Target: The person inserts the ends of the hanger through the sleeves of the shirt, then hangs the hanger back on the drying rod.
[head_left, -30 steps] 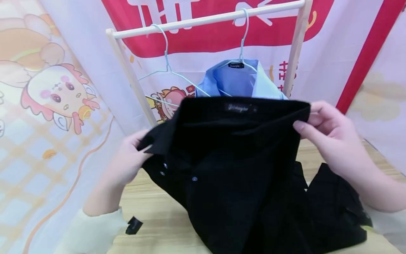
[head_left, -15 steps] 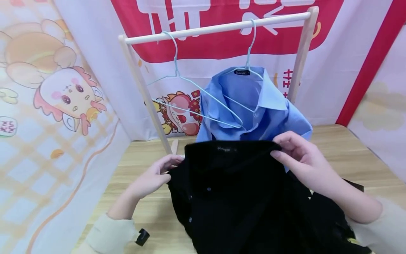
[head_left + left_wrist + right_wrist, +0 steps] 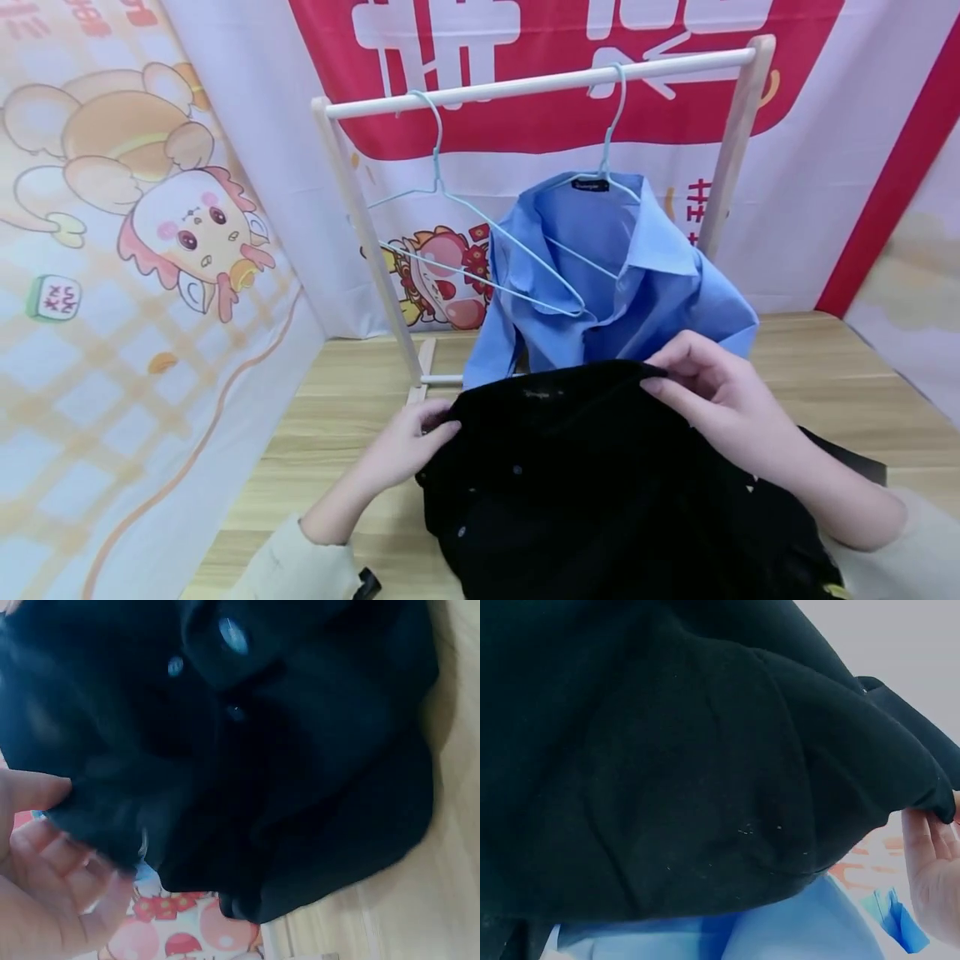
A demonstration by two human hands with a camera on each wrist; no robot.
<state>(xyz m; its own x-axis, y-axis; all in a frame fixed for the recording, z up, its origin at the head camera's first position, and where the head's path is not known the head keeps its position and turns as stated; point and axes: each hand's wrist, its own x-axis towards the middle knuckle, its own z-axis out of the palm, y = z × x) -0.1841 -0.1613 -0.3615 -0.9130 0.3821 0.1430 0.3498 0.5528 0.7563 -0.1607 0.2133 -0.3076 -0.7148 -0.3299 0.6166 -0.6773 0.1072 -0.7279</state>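
A black buttoned shirt point(image 3: 555, 500) droops over the near part of the wooden tabletop, its neck opening facing up with a label inside. My left hand point(image 3: 408, 446) pinches its left collar edge between thumb and fingers. On the other side my right hand point(image 3: 712, 392) grips the right end of the collar. In the left wrist view, thumb and fingers of the left hand point(image 3: 52, 862) hold a fold of the black cloth. Behind the shirt hangs a bare light-green wire hanger point(image 3: 517, 250). The shirt's lower part is bunched and partly out of frame.
A small wooden rack point(image 3: 540, 83) stands at the back of the table point(image 3: 345, 400). On its right side a light blue shirt point(image 3: 675, 275) hangs from a second hanger point(image 3: 611, 137). Printed cloth point(image 3: 180, 217) walls the left and back.
Both hands lower the black shirt from in front of the hangers toward the table, its collar narrowing between them. The hangers and blue shirt come more fully into view.
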